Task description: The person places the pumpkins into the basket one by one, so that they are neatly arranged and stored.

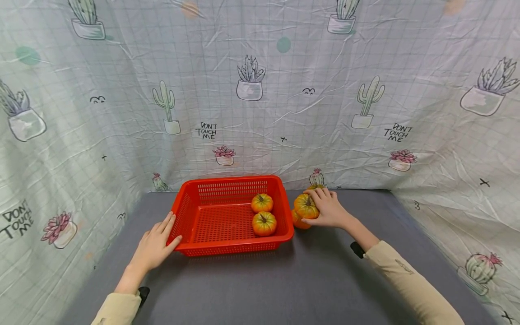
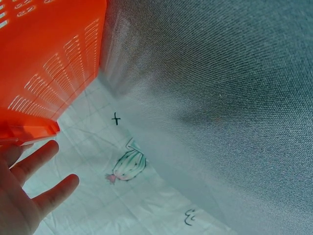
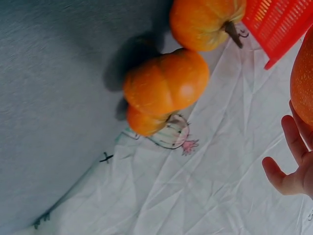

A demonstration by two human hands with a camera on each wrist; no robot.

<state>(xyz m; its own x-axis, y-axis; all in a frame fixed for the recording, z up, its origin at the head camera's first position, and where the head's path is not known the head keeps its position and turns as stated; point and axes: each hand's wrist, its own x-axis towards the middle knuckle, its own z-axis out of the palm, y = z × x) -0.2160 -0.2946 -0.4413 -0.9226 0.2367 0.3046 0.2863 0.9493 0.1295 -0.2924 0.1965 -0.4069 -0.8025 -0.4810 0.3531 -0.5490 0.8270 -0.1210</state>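
Note:
A red plastic basket (image 1: 235, 247) stands on the table with two small orange-green pumpkins, one pumpkin (image 1: 262, 203) behind the other pumpkin (image 1: 264, 224), along its right side. My left hand (image 1: 153, 246) rests on the basket's left rim, fingers fairly straight; the left wrist view shows the fingers (image 2: 56, 193) by the rim. To the right of the basket, my right hand (image 1: 328, 208) holds a pumpkin (image 1: 304, 206) between thumb and fingers. In the right wrist view this held pumpkin (image 3: 304, 83) is cut off by the frame edge, above the other loose pumpkins (image 3: 166, 83).
Beside the basket's right wall, a pumpkin (image 1: 299, 222) sits partly hidden below the held one, and more lie behind. A grey cloth (image 1: 243, 289) covers the table. A white curtain (image 1: 284, 113) printed with cacti encloses the back and sides.

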